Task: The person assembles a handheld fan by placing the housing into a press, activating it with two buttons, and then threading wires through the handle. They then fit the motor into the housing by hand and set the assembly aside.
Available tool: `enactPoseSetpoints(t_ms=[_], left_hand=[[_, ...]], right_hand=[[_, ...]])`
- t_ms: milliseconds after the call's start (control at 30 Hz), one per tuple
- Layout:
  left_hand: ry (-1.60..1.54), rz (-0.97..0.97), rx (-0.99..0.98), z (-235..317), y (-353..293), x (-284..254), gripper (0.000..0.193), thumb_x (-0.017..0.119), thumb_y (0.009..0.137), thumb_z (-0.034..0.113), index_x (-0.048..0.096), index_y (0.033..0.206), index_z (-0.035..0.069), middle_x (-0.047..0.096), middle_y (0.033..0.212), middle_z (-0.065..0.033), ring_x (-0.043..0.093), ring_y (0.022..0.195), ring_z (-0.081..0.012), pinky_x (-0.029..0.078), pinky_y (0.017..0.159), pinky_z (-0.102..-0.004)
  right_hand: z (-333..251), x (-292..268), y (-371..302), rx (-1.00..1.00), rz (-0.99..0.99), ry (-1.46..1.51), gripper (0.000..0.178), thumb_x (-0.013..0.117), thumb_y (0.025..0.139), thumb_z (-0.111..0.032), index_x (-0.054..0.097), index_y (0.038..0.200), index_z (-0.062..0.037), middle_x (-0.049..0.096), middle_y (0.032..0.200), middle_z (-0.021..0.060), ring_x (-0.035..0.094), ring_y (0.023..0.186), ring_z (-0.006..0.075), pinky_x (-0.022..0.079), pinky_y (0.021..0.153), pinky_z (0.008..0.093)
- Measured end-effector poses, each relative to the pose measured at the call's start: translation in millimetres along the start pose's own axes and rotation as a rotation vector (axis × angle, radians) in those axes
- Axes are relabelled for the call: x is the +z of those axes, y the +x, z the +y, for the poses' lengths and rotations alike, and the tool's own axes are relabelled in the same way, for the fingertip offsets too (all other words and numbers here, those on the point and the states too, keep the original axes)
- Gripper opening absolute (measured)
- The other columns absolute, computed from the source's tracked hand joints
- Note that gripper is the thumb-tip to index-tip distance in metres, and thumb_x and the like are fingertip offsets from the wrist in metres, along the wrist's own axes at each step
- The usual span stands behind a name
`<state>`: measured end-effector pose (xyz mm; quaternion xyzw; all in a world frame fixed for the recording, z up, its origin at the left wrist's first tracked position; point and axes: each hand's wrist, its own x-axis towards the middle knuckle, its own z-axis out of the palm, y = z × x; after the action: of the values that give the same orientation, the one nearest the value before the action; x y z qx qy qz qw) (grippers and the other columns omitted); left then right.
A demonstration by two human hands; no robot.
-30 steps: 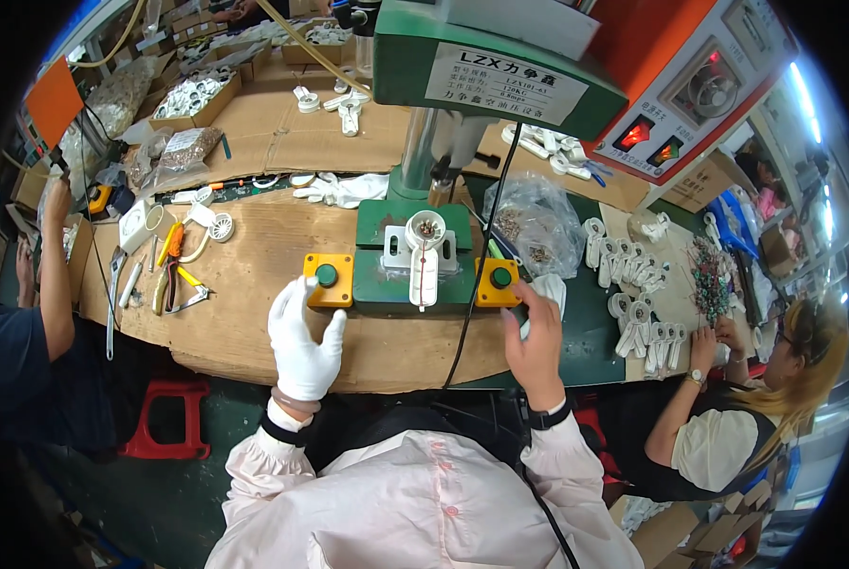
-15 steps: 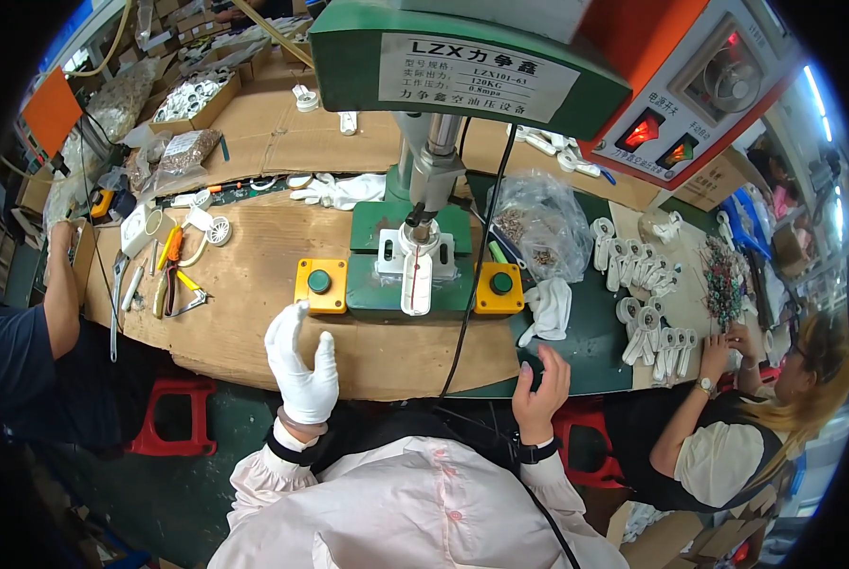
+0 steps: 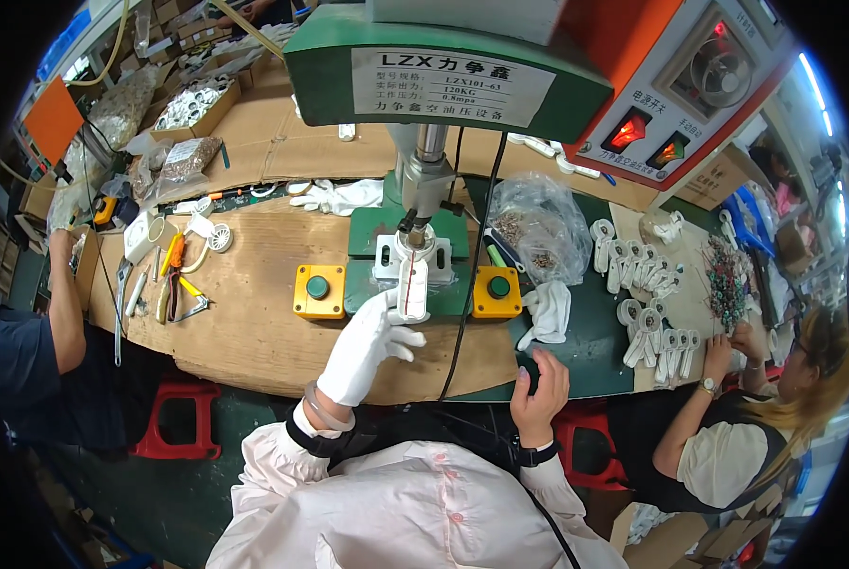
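Note:
My left hand (image 3: 360, 349), in a white glove, reaches up to the lower end of a white plastic handle-shaped part (image 3: 412, 287). Its fingers are spread beside and just below the part; whether they touch it is unclear. The part has a dark red line along its middle and lies under the ram (image 3: 417, 228) of a green press (image 3: 368, 232). My bare right hand (image 3: 540, 394) hovers at the table's front edge, fingers apart and holding nothing. Yellow button boxes, one left (image 3: 319, 291) and one right (image 3: 497, 290), flank the press base.
A black cable (image 3: 466, 327) hangs in front of the press. White parts (image 3: 643, 327) lie in rows at right, near a white glove (image 3: 548, 313) and a plastic bag (image 3: 538, 223). Pliers (image 3: 173, 275) and other tools lie at left. Co-workers sit on both sides.
My left hand has moved right and up, from beside the left button box to the lower end of the white part. My right hand has stayed nearly still. The view has shifted slightly.

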<state>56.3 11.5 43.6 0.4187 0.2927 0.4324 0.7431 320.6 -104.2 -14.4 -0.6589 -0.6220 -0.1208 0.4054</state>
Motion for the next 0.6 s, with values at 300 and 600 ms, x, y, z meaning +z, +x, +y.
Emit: enactPoseSetpoints(t_ms=[300,600], left_hand=[[-0.443,-0.134,-0.206,3,21,11,0.053,0.032,0.106,0.047,0.04,0.141,0.007,0.059,0.124,-0.0198,0.064,0.092,-0.025,0.053,0.076,-0.0345],[-0.442,-0.116,-0.187,13,21,27,0.05,0.036,0.105,0.045,0.041,0.14,0.009,0.061,0.12,-0.0207,0.065,0.086,-0.0241,0.054,0.071,-0.0334]], right_hand=[[9,-1,7,-0.007,-0.009,0.007,0.027,0.06,0.087,-0.012,0.062,0.111,0.0008,0.065,0.109,0.0168,0.061,0.096,0.0355,0.047,0.084,0.0409],[11,-6,9,-0.008,-0.013,0.003,0.027,0.061,0.086,-0.012,0.062,0.11,-0.0001,0.066,0.109,0.0156,0.062,0.096,0.0345,0.047,0.084,0.0404]])
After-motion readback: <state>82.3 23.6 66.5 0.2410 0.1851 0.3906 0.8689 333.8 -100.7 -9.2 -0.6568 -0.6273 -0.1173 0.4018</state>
